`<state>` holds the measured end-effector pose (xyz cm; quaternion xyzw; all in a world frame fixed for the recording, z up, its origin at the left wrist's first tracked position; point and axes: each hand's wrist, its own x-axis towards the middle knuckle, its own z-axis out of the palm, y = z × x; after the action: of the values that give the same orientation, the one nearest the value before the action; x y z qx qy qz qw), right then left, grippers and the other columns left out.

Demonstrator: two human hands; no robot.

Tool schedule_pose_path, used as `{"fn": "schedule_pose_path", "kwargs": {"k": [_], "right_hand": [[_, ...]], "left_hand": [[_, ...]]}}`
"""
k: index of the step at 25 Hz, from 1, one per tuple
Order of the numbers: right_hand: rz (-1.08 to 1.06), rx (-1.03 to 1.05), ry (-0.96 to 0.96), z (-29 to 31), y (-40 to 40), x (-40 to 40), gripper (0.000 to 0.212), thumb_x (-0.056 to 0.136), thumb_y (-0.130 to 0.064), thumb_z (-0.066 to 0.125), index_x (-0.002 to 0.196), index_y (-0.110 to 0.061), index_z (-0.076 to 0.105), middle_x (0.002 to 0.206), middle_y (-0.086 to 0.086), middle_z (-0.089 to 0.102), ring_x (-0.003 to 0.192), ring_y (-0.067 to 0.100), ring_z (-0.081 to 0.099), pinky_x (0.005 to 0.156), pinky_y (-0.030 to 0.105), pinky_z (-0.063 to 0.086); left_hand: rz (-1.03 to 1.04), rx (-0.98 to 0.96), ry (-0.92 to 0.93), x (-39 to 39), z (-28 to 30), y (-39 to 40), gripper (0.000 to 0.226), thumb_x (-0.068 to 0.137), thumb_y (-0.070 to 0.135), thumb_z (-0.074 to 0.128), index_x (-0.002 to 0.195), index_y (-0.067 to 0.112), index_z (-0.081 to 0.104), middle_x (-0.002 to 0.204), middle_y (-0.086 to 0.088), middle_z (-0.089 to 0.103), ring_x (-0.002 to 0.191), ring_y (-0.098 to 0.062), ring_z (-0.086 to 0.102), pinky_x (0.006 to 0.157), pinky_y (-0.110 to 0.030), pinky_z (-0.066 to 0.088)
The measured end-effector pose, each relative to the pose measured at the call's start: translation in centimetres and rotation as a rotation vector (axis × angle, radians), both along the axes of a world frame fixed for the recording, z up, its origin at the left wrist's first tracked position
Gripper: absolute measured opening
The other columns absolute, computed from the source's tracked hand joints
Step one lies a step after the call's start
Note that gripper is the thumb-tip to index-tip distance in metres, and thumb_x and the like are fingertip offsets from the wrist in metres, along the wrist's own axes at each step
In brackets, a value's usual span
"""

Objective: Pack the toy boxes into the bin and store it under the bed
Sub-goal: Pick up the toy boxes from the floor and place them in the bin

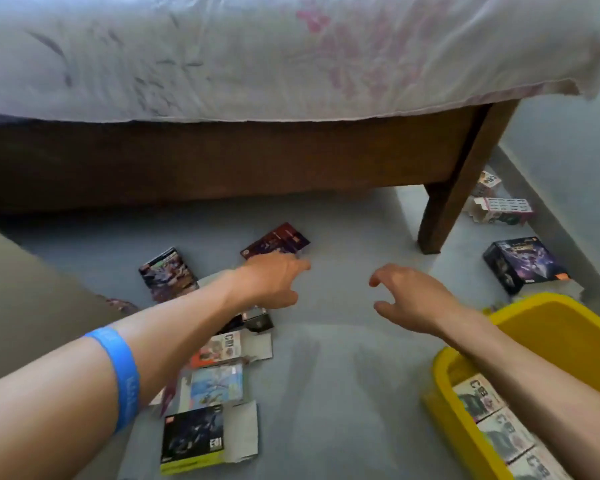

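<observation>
Boxes already line the yellow bin (465,362) while the empty, spread left hand (274,278) reaches for the maroon box (278,239); right hand (413,299) open, closing next.

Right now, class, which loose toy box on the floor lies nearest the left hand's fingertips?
The dark red box, flat just beyond the left hand; the other boxes lie farther away.

A wooden bed (222,161) with a floral sheet (257,53) stands on a grey floor (343,375), its leg (444,216) near a pale wall (575,140).
</observation>
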<state>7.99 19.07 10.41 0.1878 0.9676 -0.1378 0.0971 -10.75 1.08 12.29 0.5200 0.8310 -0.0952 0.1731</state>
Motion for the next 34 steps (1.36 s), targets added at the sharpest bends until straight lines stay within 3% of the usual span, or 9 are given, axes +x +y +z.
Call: {"fn": "schedule_pose_path", "kwargs": {"k": [3,8,12,15,19,23,25,30,34], "right_hand": [[0.171,0.071,-0.216,0.3,-4.2,-6.4,0.046,0.09,-0.039,0.06,0.133,-0.029,0.049,0.136,-0.003,0.052,0.112,0.022,0.057,0.083,0.034,0.05],[0.277,0.028,-0.196,-3.6,-13.4,-12.7,0.058,0.087,-0.023,0.06,0.141,-0.027,0.039,0.135,0.004,0.054,0.113,0.028,0.058,0.084,0.04,0.053],[0.18,-0.084,-0.118,-9.3,-19.3,-13.3,0.081,0.085,-0.021,0.063,0.15,-0.032,0.017,0.157,0.008,0.021,0.126,0.034,0.043,0.098,0.046,0.045],[0.17,0.032,-0.052,-11.9,-22.2,-12.5,0.067,0.088,-0.026,0.061,0.147,-0.024,0.031,0.159,0.009,0.018,0.134,0.034,0.033,0.103,0.047,0.038],[0.189,0.084,0.121,-12.8,-23.9,-11.5,0.062,0.078,-0.015,0.064,0.138,-0.018,0.05,0.147,0.011,0.044,0.121,0.035,0.049,0.09,0.046,0.045],[0.316,-0.082,-0.04,-13.8,-25.1,-12.3,0.079,0.088,-0.014,0.056,0.154,-0.03,0.016,0.164,0.001,0.016,0.129,0.033,0.044,0.098,0.043,0.043],[0.299,-0.05,-0.191,-14.3,-25.3,-12.5,0.078,0.091,-0.017,0.056,0.154,-0.03,0.014,0.164,0.0,0.013,0.124,0.033,0.049,0.093,0.04,0.045],[0.21,0.058,-0.262,-13.9,-23.8,-11.1,0.064,0.086,-0.035,0.066,0.136,-0.021,0.03,0.133,0.007,0.045,0.107,0.03,0.057,0.079,0.038,0.046],[0.298,-0.196,-0.361,-9.1,-19.2,-11.8,0.053,0.079,-0.052,0.066,0.121,-0.025,0.047,0.119,0.003,0.062,0.1,0.025,0.06,0.075,0.032,0.044]], "left_hand": [[0.304,-0.021,-0.033,-4.9,-4.0,-9.5,0.052,0.085,0.029,0.063,0.135,0.022,0.05,0.132,-0.01,0.06,0.115,-0.03,0.058,0.087,-0.038,0.052],[0.567,0.121,-0.184,-4.9,-10.1,-14.6,0.061,0.081,0.016,0.066,0.138,0.02,0.045,0.134,-0.008,0.05,0.121,-0.029,0.05,0.093,-0.041,0.05],[0.712,0.146,-0.142,-5.2,-12.7,-16.8,0.07,0.084,0.03,0.064,0.147,0.027,0.035,0.145,-0.007,0.037,0.133,-0.032,0.036,0.105,-0.05,0.04],[0.736,0.173,-0.174,-4.3,-14.6,-18.9,0.051,0.091,0.042,0.056,0.137,0.02,0.052,0.131,-0.007,0.049,0.122,-0.03,0.048,0.099,-0.045,0.043],[0.934,0.378,-0.098,-5.8,-15.8,-20.3,0.051,0.09,0.043,0.06,0.135,0.02,0.05,0.134,-0.008,0.048,0.121,-0.03,0.045,0.098,-0.043,0.044],[1.021,0.273,-0.091,-7.8,-16.6,-19.2,0.051,0.086,0.057,0.062,0.122,0.022,0.053,0.12,-0.01,0.062,0.114,-0.033,0.053,0.096,-0.044,0.044],[1.075,0.24,-0.08,-7.7,-16.9,-18.5,0.052,0.083,0.063,0.063,0.113,0.022,0.056,0.115,-0.008,0.067,0.111,-0.032,0.057,0.096,-0.044,0.043],[1.194,0.198,-0.189,-7.6,-16.4,-18.5,0.063,0.076,0.048,0.072,0.121,0.02,0.037,0.117,-0.01,0.064,0.111,-0.036,0.058,0.095,-0.045,0.045],[1.285,0.425,-0.176,-6.7,-13.3,-18.8,0.061,0.071,0.048,0.068,0.118,0.013,0.052,0.118,-0.014,0.056,0.11,-0.037,0.057,0.091,-0.046,0.051]]}}
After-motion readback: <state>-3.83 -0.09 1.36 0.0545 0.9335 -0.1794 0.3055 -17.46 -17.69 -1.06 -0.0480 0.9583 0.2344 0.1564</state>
